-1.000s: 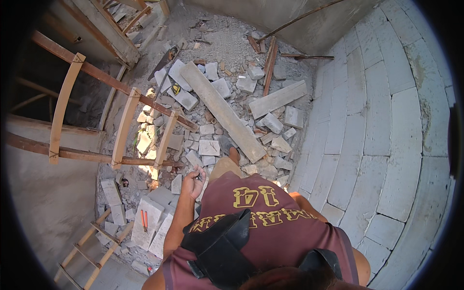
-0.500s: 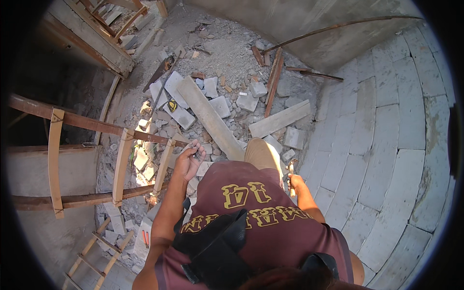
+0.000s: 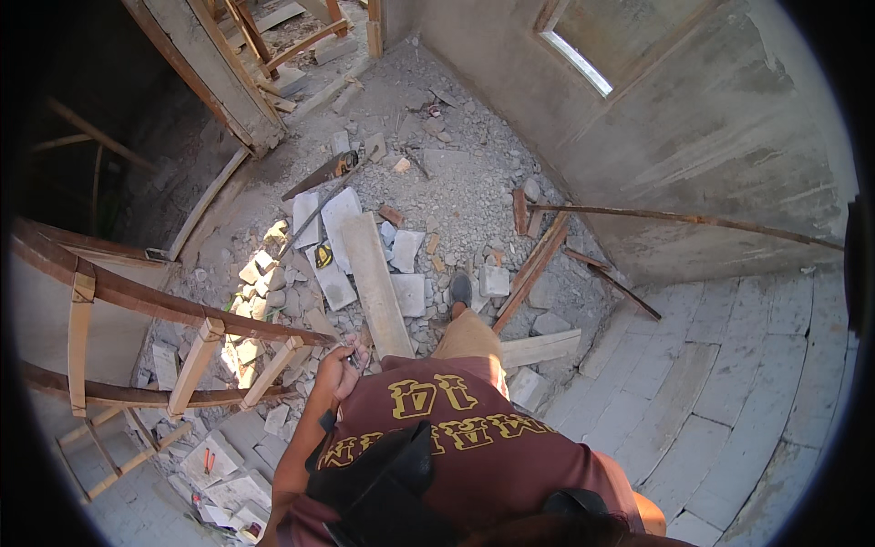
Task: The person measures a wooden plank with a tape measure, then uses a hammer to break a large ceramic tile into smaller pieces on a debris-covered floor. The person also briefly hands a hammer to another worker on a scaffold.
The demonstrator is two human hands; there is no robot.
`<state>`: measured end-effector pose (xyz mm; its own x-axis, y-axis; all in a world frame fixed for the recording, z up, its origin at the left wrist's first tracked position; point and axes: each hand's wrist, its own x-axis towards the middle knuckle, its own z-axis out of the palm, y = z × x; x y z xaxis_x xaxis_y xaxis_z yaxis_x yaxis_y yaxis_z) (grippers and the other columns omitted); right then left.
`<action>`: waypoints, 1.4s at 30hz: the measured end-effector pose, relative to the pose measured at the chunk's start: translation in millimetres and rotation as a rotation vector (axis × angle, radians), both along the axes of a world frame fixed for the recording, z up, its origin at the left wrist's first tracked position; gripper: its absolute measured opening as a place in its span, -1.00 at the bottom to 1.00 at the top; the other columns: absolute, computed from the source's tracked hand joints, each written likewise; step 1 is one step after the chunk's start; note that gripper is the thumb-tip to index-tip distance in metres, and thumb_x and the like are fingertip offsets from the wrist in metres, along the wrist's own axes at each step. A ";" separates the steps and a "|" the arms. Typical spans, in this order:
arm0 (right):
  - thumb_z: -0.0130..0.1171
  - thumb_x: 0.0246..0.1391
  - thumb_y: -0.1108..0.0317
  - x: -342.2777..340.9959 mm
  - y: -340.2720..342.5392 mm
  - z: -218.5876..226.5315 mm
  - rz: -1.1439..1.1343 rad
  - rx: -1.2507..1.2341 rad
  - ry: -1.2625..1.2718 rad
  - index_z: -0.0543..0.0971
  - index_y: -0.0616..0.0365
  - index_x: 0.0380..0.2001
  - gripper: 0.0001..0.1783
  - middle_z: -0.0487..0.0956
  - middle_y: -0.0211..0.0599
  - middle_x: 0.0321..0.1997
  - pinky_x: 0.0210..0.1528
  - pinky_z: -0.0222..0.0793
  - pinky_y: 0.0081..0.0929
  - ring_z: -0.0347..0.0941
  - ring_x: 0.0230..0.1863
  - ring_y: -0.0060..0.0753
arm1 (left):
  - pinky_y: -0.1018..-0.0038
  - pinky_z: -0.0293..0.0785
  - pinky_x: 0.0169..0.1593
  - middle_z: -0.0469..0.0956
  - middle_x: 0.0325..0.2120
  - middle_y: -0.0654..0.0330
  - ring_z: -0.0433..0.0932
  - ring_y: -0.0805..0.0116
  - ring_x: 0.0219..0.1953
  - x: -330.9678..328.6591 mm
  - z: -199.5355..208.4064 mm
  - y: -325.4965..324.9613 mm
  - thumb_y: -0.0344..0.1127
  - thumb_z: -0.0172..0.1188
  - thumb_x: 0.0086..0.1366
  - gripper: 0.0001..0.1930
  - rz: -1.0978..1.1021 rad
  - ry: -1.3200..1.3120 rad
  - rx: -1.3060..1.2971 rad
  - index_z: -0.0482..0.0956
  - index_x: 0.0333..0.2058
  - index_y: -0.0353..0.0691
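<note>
My left hand is closed around a few thin dark metal pieces that look like nails, held in front of my maroon shirt. It is beside the end of a wooden ladder, whose upper rail reaches close to my fingers. My right hand is hidden behind my body; only a bit of the right upper arm shows. A long concrete-coloured plank lies on the rubble ahead of me. My shoe stands on the rubble to the right of it.
A handsaw, a yellow-and-black tape measure and broken pale blocks lie ahead. Brown wood strips lean toward the right wall. Red-handled pliers rest on a block at lower left. A second small ladder stands there.
My view has swung up and to the right, showing more of the far wall. One foot has come into sight. My right hand, holding a hammer before, has gone out of sight.
</note>
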<state>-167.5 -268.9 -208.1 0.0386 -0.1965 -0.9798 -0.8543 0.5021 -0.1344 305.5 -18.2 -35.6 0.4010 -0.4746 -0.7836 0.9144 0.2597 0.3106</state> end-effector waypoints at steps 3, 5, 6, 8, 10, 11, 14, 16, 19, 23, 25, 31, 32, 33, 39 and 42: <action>0.07 0.46 0.21 11.5 -116.8 -2.3 0.022 0.146 0.080 0.55 0.07 -0.45 -0.65 0.45 -0.35 -0.65 -0.64 0.28 -0.16 0.33 -0.73 -0.32 | 0.21 0.63 0.20 0.59 -0.08 0.14 0.63 0.19 -0.05 -1.2 13.1 -84.4 -0.49 0.10 0.44 -0.63 0.085 0.062 0.019 0.51 0.20 -0.30; 0.06 0.46 0.21 36.7 -214.3 9.3 -0.072 0.317 0.168 0.54 0.07 -0.45 -0.66 0.45 -0.35 -0.65 -0.65 0.30 -0.15 0.34 -0.73 -0.32 | 0.19 0.62 0.18 0.56 -0.13 0.14 0.61 0.14 -0.08 10.9 32.3 -146.1 -0.47 0.08 0.46 -0.64 0.031 0.026 0.058 0.50 0.20 -0.32; 0.05 0.47 0.22 51.7 -266.1 21.3 -0.081 0.231 0.237 0.53 0.06 -0.45 -0.66 0.45 -0.35 -0.65 -0.65 0.31 -0.15 0.34 -0.73 -0.32 | 0.20 0.64 0.17 0.59 -0.14 0.14 0.63 0.15 -0.08 19.6 41.0 -175.7 -0.46 0.06 0.46 -0.64 0.009 0.027 0.037 0.51 0.20 -0.34; 0.04 0.49 0.10 92.9 -378.3 50.3 0.050 -0.055 0.164 0.45 0.04 -0.51 -0.57 0.37 -0.31 -0.69 -0.68 0.20 -0.12 0.30 -0.75 -0.26 | 0.21 0.65 0.15 0.63 -0.17 0.13 0.66 0.15 -0.08 32.9 56.1 -220.8 -0.42 0.06 0.48 -0.66 -0.008 -0.006 -0.050 0.53 0.17 -0.35; 0.07 0.44 0.13 146.2 -470.5 85.1 -0.003 -0.350 -0.004 0.47 0.14 -0.49 -0.59 0.42 -0.20 -0.66 -0.66 0.24 -0.04 0.33 -0.74 -0.13 | 0.22 0.65 0.10 0.63 -0.22 0.14 0.66 0.15 -0.10 48.5 67.0 -249.4 -0.34 0.08 0.49 -0.69 0.023 -0.019 -0.106 0.57 0.10 -0.33; 0.08 0.44 0.13 172.8 -510.9 103.1 -0.043 -0.412 -0.019 0.48 0.15 -0.47 -0.60 0.43 -0.20 -0.65 -0.64 0.26 -0.08 0.35 -0.73 -0.14 | 0.22 0.65 0.07 0.63 -0.25 0.15 0.66 0.15 -0.12 62.6 69.3 -262.5 -0.31 0.09 0.49 -0.71 0.046 -0.022 -0.125 0.58 0.06 -0.32; 0.15 0.42 0.19 246.1 -587.6 149.9 -0.069 -0.609 -0.199 0.49 0.14 -0.42 -0.67 0.42 -0.30 -0.57 -0.61 0.26 -0.21 0.32 -0.65 -0.33 | 0.24 0.62 -0.02 0.61 -0.32 0.17 0.64 0.19 -0.18 94.6 68.4 -291.9 -0.25 0.13 0.48 -0.79 0.139 -0.040 -0.155 0.59 -0.07 -0.24; 0.18 0.39 0.20 283.5 -614.0 162.4 0.012 -0.608 -0.142 0.50 0.14 -0.41 -0.70 0.42 -0.33 -0.55 -0.59 0.25 -0.23 0.31 -0.63 -0.37 | 0.26 0.60 -0.06 0.60 -0.35 0.19 0.62 0.21 -0.23 105.5 61.2 -297.6 -0.24 0.15 0.47 -0.83 0.202 -0.033 -0.142 0.58 -0.14 -0.20; 0.21 0.34 0.20 338.8 -631.4 160.8 0.167 -0.479 -0.057 0.52 0.17 -0.39 -0.71 0.44 -0.34 -0.55 -0.58 0.24 -0.23 0.31 -0.62 -0.38 | 0.29 0.54 -0.11 0.52 -0.43 0.27 0.55 0.28 -0.32 121.9 40.3 -298.4 -0.18 0.12 0.49 -0.82 0.330 -0.012 -0.079 0.56 -0.20 -0.14; 0.21 0.36 0.23 398.7 -634.8 155.8 0.680 -0.396 0.006 0.59 0.25 -0.31 -0.73 0.52 -0.18 -0.55 -0.61 0.21 -0.02 0.40 -0.62 -0.22 | 0.32 0.56 -0.17 0.50 -0.42 0.27 0.55 0.31 -0.32 132.0 9.9 -302.5 -0.25 0.16 0.48 -0.85 0.519 0.088 -0.043 0.56 -0.11 -0.17; 0.29 0.32 0.15 427.2 -630.9 159.3 0.890 -0.403 -0.009 0.64 0.25 -0.21 -0.68 0.59 -0.19 -0.51 -0.51 0.36 -0.01 0.51 -0.55 -0.22 | 0.34 0.55 -0.20 0.47 -0.45 0.30 0.53 0.35 -0.34 145.8 -4.5 -318.9 -0.24 0.16 0.49 -0.82 0.566 0.141 -0.021 0.56 -0.06 -0.18; 0.25 0.32 0.18 517.4 -598.1 200.6 1.220 -0.438 -0.307 0.60 0.31 -0.27 -0.67 0.65 0.06 -0.42 -0.26 0.49 0.03 0.60 -0.38 0.16 | 0.35 0.55 -0.21 0.51 -0.38 0.30 0.50 0.36 -0.37 187.4 -7.1 -397.0 -0.23 0.04 0.58 -0.75 0.604 0.128 -0.147 0.56 0.04 -0.22; 0.26 0.31 0.19 536.0 -589.1 210.9 1.260 -0.449 -0.441 0.58 0.34 -0.28 -0.65 0.64 0.16 -0.39 -0.19 0.47 0.08 0.59 -0.33 0.32 | 0.35 0.55 -0.20 0.52 -0.36 0.30 0.50 0.36 -0.36 197.9 0.5 -405.4 -0.23 0.02 0.58 -0.74 0.572 0.060 -0.162 0.56 0.05 -0.23; 0.27 0.30 0.19 559.3 -581.7 220.5 1.302 -0.464 -0.453 0.57 0.35 -0.28 -0.65 0.64 0.22 -0.35 -0.17 0.46 0.10 0.58 -0.29 0.38 | 0.35 0.55 -0.20 0.53 -0.35 0.28 0.51 0.35 -0.35 205.3 9.3 -411.6 -0.24 0.01 0.58 -0.74 0.559 0.046 -0.157 0.56 0.05 -0.24; 0.27 0.25 0.25 696.0 -545.1 297.8 1.606 -0.584 -0.650 0.53 0.33 -0.17 -0.69 0.63 0.37 -0.19 -0.06 0.48 0.11 0.59 -0.12 0.47 | 0.31 0.58 -0.15 0.56 -0.30 0.22 0.54 0.32 -0.30 201.8 43.3 -427.9 -0.26 -0.01 0.56 -0.71 0.689 0.016 -0.181 0.55 0.07 -0.30; 0.27 0.23 0.29 761.7 -518.5 315.1 1.672 -0.535 -0.623 0.50 0.30 -0.11 -0.69 0.63 0.32 -0.22 -0.05 0.50 0.07 0.58 -0.10 0.42 | 0.30 0.59 -0.13 0.55 -0.30 0.21 0.54 0.31 -0.30 182.7 41.5 -425.8 -0.28 -0.03 0.55 -0.70 0.867 0.039 -0.162 0.54 0.08 -0.31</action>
<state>594.2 -787.4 107.0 0.7765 0.1751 -0.6052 -0.1272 -0.8973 -0.4228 488.2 -444.0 5.9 0.6461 -0.1219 -0.7534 0.3840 0.9050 0.1828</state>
